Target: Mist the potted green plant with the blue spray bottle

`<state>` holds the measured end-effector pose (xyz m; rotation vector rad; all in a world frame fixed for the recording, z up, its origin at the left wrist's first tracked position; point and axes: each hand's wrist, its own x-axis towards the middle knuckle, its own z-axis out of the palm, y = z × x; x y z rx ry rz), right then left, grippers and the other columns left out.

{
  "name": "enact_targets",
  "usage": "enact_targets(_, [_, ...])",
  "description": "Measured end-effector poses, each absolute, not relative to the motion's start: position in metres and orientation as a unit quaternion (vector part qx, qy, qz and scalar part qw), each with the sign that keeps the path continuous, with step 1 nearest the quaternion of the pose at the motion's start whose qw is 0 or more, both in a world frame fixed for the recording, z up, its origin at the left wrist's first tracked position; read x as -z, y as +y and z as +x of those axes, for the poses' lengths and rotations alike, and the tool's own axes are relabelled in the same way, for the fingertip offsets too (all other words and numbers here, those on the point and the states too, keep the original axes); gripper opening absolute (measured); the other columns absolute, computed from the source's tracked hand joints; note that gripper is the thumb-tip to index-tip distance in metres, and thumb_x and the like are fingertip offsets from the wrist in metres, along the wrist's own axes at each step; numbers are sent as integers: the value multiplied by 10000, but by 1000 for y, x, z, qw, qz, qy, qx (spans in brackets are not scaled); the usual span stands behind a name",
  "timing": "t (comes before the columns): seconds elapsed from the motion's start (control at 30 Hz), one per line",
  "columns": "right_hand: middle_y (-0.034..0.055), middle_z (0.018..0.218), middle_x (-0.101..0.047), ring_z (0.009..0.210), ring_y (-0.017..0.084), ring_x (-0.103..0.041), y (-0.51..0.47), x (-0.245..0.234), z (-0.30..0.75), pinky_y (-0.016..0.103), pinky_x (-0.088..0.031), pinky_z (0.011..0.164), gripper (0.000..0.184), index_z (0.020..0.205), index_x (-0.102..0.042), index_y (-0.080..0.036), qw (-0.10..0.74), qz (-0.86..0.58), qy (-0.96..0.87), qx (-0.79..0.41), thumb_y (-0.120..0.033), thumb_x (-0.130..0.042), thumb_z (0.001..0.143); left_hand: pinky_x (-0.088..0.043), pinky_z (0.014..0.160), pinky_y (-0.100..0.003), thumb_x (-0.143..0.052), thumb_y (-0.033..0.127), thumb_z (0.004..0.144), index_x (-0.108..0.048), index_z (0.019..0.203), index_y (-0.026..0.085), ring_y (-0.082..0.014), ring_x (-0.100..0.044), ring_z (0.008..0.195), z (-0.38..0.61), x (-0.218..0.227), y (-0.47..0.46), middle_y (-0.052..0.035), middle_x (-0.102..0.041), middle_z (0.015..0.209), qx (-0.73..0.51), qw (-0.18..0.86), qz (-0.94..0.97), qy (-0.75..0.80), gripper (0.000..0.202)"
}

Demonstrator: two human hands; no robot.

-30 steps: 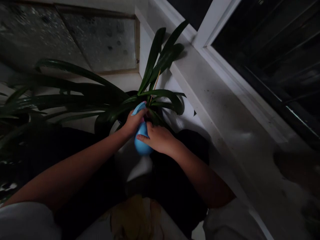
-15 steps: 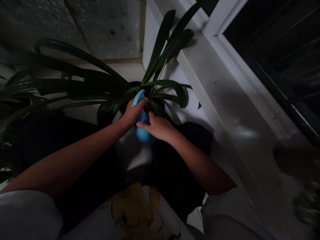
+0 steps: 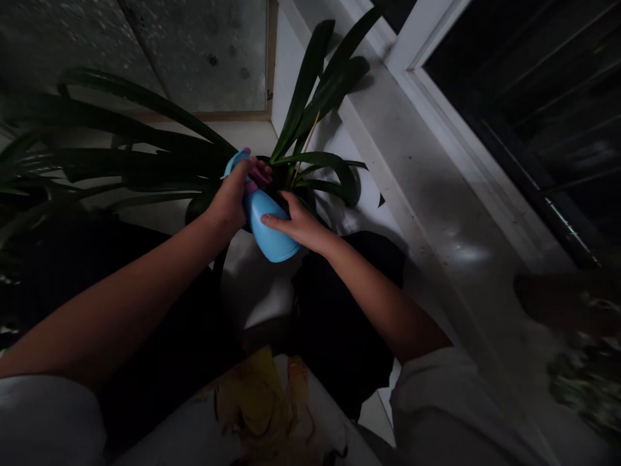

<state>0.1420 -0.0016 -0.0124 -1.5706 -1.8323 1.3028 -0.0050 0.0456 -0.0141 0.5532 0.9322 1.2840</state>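
While both hands hold it, the spray bottle (image 3: pixel 268 223) shows a light blue rounded plastic body, a pink neck and a blue trigger head. Its long axis is tilted, base toward the person and down-right, head up-left, nozzle aimed away into the plant (image 3: pixel 310 162) leaves. It sits just in front of the plant's dark pot (image 3: pixel 194 210), above the person's lap. Left hand (image 3: pixel 230 197) fingers are wrapped closed around the bottle's head and trigger. Right hand (image 3: pixel 298 223) fingers curl against the bottle's body on its right side, gripping it. Right of the plant runs a white window sill (image 3: pixel 427 194); beyond the plant, a speckled floor (image 3: pixel 194 58).
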Motion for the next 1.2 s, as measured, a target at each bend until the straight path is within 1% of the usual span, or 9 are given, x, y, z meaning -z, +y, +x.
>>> enact_targets(0.17, [135,1389,-681,1297,297,-647,-13,13,137,399,-511,1075,559,1335,-614,-157,229,-524,-665,-480,-514,-728,920,-529,750,-232,-494,149,994,-618,840,140,-131,-647,742,-3,-4,40,-37,-651,776,-508,697,297,410,198])
enact_targets(0.3, [119,1170,-747,1108,292,-715,-23,20,130,365,-549,891,395,1170,-669,-153,206,-554,-665,-457,-475,-688,941,-471,568,-224,-476,113,941,-548,716,161,-120,-538,548,3,-4,34,-9,-536,598,-471,667,319,481,242])
enact_targets(0.37, [108,1086,-755,1023,279,-727,-24,25,129,342,-543,810,359,1096,-672,-156,192,-567,-659,-455,-485,-662,952,-444,529,-214,-462,94,922,-537,766,175,-108,-483,501,5,-1,32,21,-488,576,-463,666,297,503,191])
enact_targets(0.53, [120,1135,-746,1063,282,-720,-27,29,132,337,-533,828,400,1110,-654,-156,197,-566,-663,-450,-514,-679,931,-545,687,-252,-534,139,895,-609,1008,175,-152,-654,687,7,6,32,0,-623,748,-472,686,311,457,141])
enact_targets(0.73, [99,1098,-755,1025,261,-721,-29,24,133,308,-514,784,369,1101,-658,-163,185,-574,-669,-434,-496,-670,943,-480,612,-244,-502,117,922,-564,725,164,-129,-562,557,9,9,32,-12,-554,626,-454,660,323,504,212])
enact_targets(0.87, [125,1124,-747,1050,269,-719,-30,25,133,319,-516,817,463,1123,-661,-136,184,-578,-666,-433,-562,-662,944,-544,746,-264,-535,159,977,-620,926,157,-149,-673,710,12,8,31,-22,-647,764,-473,685,298,467,99])
enact_targets(0.93, [138,1143,-743,1058,276,-718,-30,26,134,329,-520,828,503,1147,-658,-127,182,-576,-667,-436,-587,-654,943,-538,717,-257,-527,135,973,-624,1023,163,-146,-659,677,13,6,30,-3,-634,740,-473,680,297,474,113])
enact_targets(1.07, [122,1126,-749,1038,270,-722,-31,26,135,325,-528,809,503,1139,-665,-145,182,-566,-671,-444,-604,-651,935,-477,570,-234,-505,80,936,-615,910,166,-121,-545,509,15,2,28,23,-555,605,-469,649,317,509,142])
enact_targets(1.2, [110,1101,-754,1029,253,-724,-30,27,133,311,-524,802,426,1106,-670,-150,179,-575,-667,-439,-549,-645,957,-541,643,-261,-514,92,949,-616,988,162,-154,-653,635,14,4,28,1,-634,689,-479,669,291,489,129])
